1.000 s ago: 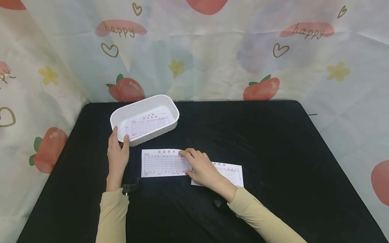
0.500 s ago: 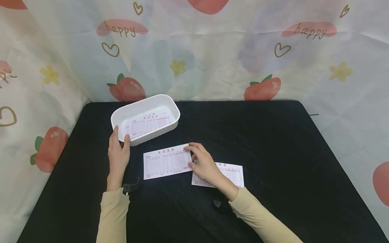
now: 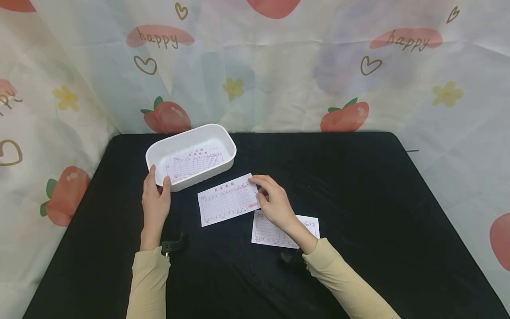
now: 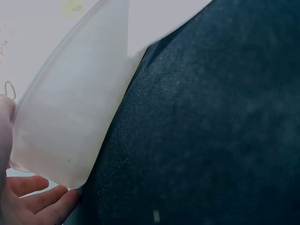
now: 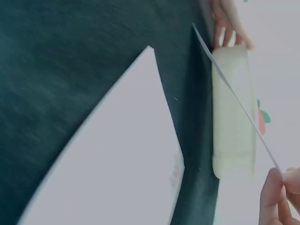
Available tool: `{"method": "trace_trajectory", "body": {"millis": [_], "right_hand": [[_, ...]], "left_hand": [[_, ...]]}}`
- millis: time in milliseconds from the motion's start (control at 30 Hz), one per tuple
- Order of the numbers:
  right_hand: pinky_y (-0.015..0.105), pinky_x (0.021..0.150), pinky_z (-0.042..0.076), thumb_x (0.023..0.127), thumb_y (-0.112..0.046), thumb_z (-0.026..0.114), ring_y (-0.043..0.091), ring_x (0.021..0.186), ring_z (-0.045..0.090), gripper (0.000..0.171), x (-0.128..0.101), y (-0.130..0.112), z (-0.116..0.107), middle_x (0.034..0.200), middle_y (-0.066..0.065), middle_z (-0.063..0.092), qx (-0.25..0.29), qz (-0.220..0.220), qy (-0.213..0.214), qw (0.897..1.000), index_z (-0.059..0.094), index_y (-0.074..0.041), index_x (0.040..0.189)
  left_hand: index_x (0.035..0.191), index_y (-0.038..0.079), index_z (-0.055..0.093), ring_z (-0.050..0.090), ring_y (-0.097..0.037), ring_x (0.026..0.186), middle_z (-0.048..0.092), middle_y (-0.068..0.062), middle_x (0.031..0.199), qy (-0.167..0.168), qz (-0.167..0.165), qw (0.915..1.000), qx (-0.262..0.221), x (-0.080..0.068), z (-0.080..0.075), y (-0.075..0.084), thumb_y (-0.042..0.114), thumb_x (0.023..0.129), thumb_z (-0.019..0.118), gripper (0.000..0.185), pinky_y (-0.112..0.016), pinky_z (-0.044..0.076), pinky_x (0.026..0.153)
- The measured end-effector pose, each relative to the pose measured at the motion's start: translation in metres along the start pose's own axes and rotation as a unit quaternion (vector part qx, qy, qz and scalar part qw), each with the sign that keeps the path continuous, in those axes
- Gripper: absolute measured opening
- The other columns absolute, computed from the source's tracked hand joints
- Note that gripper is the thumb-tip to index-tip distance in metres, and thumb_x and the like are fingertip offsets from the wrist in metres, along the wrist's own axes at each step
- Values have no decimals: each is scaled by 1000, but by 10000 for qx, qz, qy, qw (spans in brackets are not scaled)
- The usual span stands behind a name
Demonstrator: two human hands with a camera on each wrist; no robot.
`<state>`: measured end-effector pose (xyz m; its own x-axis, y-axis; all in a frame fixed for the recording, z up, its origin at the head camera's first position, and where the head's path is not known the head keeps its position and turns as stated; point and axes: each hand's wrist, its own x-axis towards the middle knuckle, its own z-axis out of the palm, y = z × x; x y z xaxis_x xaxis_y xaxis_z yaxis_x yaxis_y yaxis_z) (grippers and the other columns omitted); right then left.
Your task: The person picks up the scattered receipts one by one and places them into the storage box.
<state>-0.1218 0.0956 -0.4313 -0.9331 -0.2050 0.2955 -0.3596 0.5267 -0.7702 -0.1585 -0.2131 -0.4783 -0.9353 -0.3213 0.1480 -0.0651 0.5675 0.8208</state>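
One backdrop cloth (image 3: 279, 71), pale, printed with strawberries, hearts, flowers and the word "happy", hung behind and to both sides. One table (image 3: 358, 212), draped in black fabric, filling the lower view. One white tub (image 3: 190, 156), oblong with rounded corners, standing at the table's far left; one printed slip (image 3: 194, 164) lying flat inside it. Two arms in beige sleeves, each with a dark wrist-worn device. Three printed slips in all, counted: one in the tub, one lifted slip (image 3: 228, 200) just in front of the tub and tilted, one flat slip (image 3: 275, 230) on the cloth nearer the person, partly covered by the right wrist.

Left hand (image 3: 155, 199) at the tub's near left corner, thumb on the rim and fingers curled against the outer wall (image 4: 61, 126), gripping it. Right hand (image 3: 275, 201) pinching the right edge of the lifted slip between thumb and fingertips (image 5: 276, 192); in the right wrist view, lifted slip (image 5: 234, 98) seen edge-on, raised clear of the cloth, with the flat slip (image 5: 122, 159) lying below.
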Motion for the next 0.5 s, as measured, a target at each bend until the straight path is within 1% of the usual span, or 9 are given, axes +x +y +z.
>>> {"method": "trace_trajectory", "body": {"millis": [167,300,500], "right_hand": [[17,65,45,84,15,51,19,87,60,43,10,-1,-9,124,8,62,183,-141,360,9991,65,-5,120],[18,65,46,82,14,52,21,87,61,44,19,-3,-17,124,9,63,233,-232,663,9973,66,-5,119],[17,66,45,85,12,54,23,90,61,42,32,-9,-22,127,8,62,395,-120,840,9956,65,-6,121]], "left_hand": [[154,20,19,37,-34,140,25,-12,158,-13,-23,10000,8,1,1,-1,33,100,46,61,-50,38,111],[154,20,20,38,-35,139,26,-13,158,13,15,10000,21,0,1,-1,33,100,46,61,-51,38,110],[154,20,19,38,-35,138,25,-13,158,11,5,10000,50,1,0,-2,34,101,45,62,-51,38,110]]}}
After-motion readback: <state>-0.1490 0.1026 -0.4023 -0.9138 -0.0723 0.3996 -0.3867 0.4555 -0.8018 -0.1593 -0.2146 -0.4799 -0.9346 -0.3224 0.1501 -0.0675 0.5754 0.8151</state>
